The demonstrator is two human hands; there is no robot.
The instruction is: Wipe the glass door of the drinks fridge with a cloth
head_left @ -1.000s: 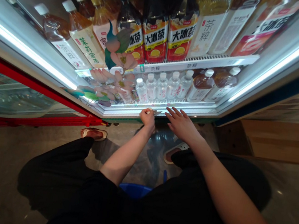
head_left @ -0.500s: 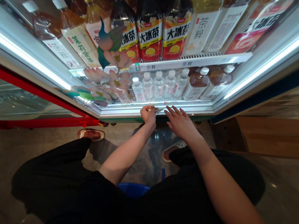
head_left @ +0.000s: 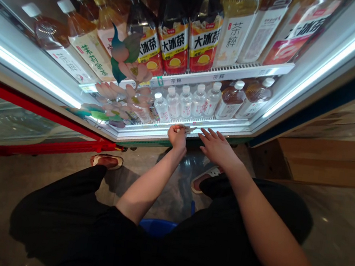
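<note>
My left hand (head_left: 177, 137) is closed around a small pale object (head_left: 178, 130) at the lower edge of the drinks fridge (head_left: 141, 134). Just right of that fist, a thin greyish scrap (head_left: 190, 130) lies along the edge; its kind is too small to make out. My right hand (head_left: 216, 146) is open, fingers spread towards the same edge, a short way right of the scrap. Floral decals (head_left: 130, 68) cover part of the fridge's glass front on the left.
Behind the glass, large tea bottles (head_left: 172, 45) stand on the upper shelf and small clear bottles (head_left: 186, 101) below. A red frame (head_left: 35, 116) borders the left, cardboard boxes (head_left: 333, 162) the right. A blue stool-like item (head_left: 157, 226) is beneath me.
The view has shifted slightly. More of the greyish scrap shows beside my left fist. My right hand stays open near the edge.
</note>
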